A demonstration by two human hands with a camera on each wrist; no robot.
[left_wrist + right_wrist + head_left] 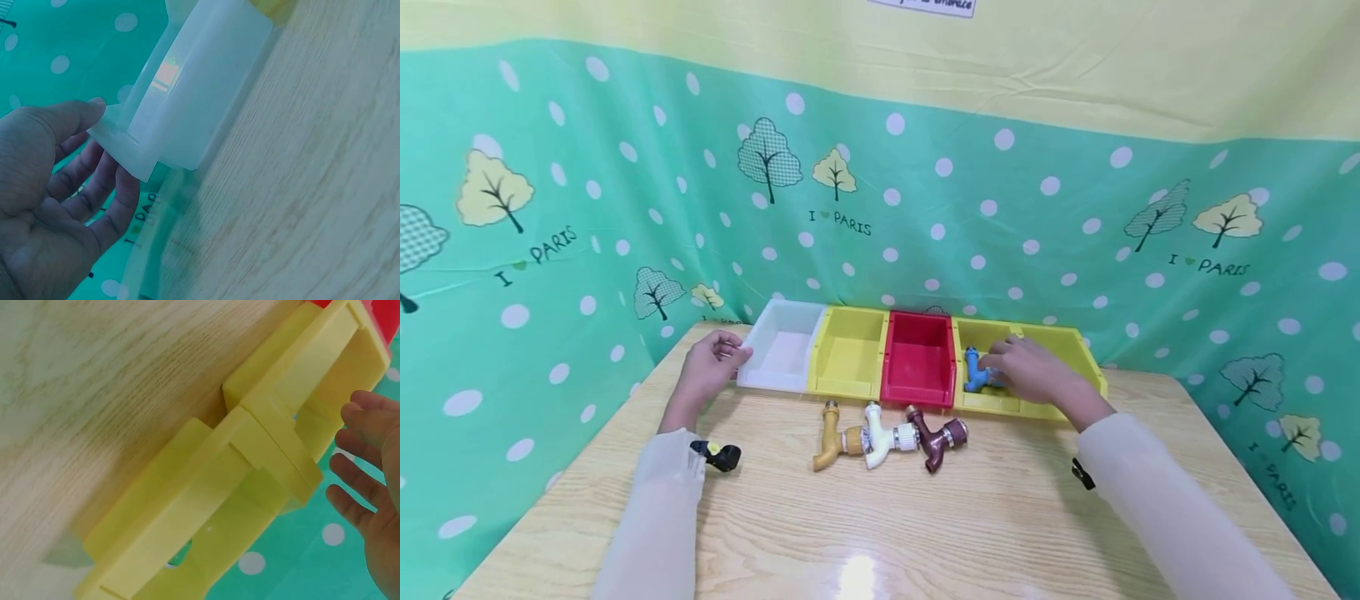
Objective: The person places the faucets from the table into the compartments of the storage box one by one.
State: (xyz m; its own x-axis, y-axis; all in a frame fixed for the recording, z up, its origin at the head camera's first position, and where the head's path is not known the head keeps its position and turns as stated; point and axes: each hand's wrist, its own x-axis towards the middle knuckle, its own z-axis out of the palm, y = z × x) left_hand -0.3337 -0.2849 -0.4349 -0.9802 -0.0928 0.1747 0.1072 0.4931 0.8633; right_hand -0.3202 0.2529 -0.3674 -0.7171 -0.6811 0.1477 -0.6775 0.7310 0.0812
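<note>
My left hand [707, 368] is at the outer edge of the white bin [780, 354]. In the left wrist view its thumb lies on top of the bin's rim with the fingers curled beneath, pinching it. Over a yellow bin right of the red bin [919, 358], my right hand [1032, 371] hovers beside a blue tap [974, 375] that lies inside. The right wrist view shows the right fingers [356, 478] loosely spread with nothing between them; most of the blue tap is hidden there.
In front of the bins lie an ochre tap [830, 442], a white tap [880, 437] and a maroon tap [934, 440] on the wooden table [790, 533]. Another yellow bin [850, 346] stands between the white and red ones. A patterned curtain [1030, 200] hangs behind.
</note>
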